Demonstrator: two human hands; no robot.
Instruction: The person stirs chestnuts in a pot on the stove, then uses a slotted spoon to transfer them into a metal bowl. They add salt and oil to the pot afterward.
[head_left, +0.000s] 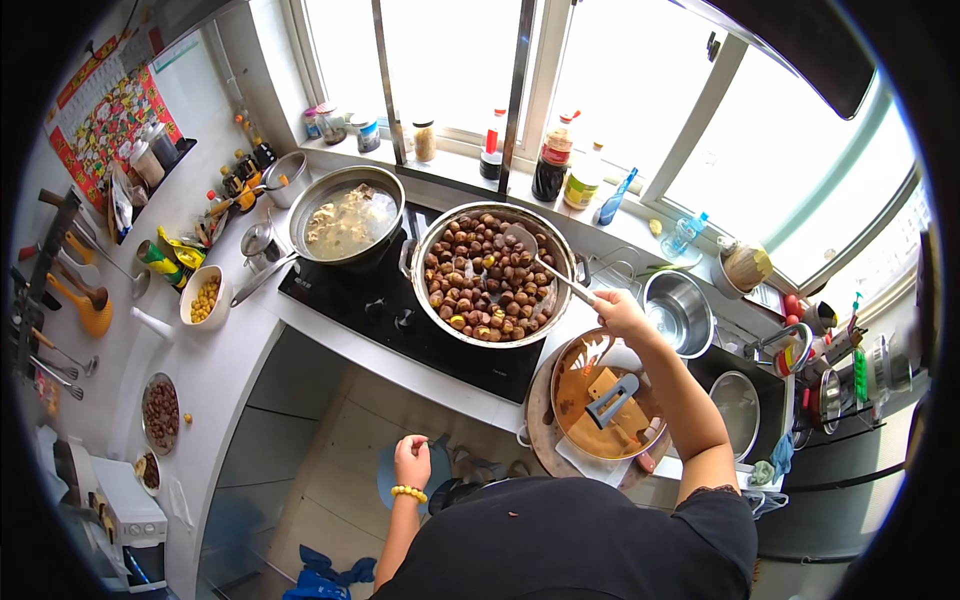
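Observation:
My right hand (619, 312) grips the handle of a metal cooking spatula (564, 279) whose head rests among brown chestnuts (480, 281). Several of the chestnuts show split shells with yellow inside. They fill a wide two-handled metal pot (421, 300) on the black glass cooktop (349, 300). My left hand (412, 459), with a yellow bead bracelet at the wrist, hangs over the floor in front of the counter. Its fingers are curled in, and nothing shows in them. Left of the chestnuts, a long-handled pan (298, 225) holds cloudy broth with pale pieces.
A glass lid with a grey handle (611, 401) lies on a round wooden board (541, 427) beside the cooktop. A steel pot (679, 315) stands near the sink. Sauce bottles (553, 161) line the windowsill. On the left counter are a white bowl (219, 319) and a plate of brown pieces (161, 412).

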